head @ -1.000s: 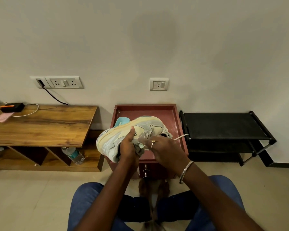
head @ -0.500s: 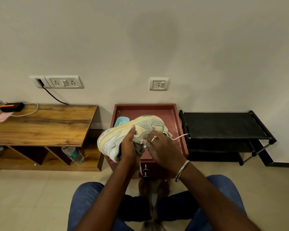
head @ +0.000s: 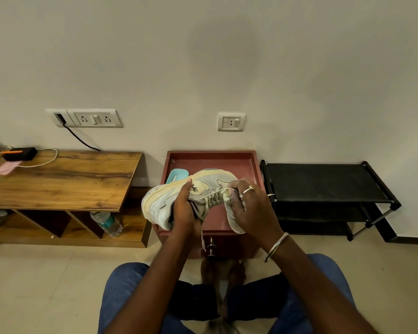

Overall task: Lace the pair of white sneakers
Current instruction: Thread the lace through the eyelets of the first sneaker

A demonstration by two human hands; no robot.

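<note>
A white sneaker with cream and pale blue panels is held on its side above the red cabinet. My left hand grips the shoe at its collar, thumb up on the side panel. My right hand curls over the tongue end and pinches the white lace that runs across the eyelets. A loose lace end hangs below the shoe, and another tip sticks out right of my right hand. Behind the shoe lies a light blue item, mostly hidden.
A wooden low table stands at the left with a black device and cable on it and a water bottle on its lower shelf. At the right stands a black shoe rack. My knees and feet are below on the tiled floor.
The shoe has rolled slightly so its laced eyelets face me. My right hand has shifted right along the tongue, drawing the lace across. The left hand's grip is unchanged.
</note>
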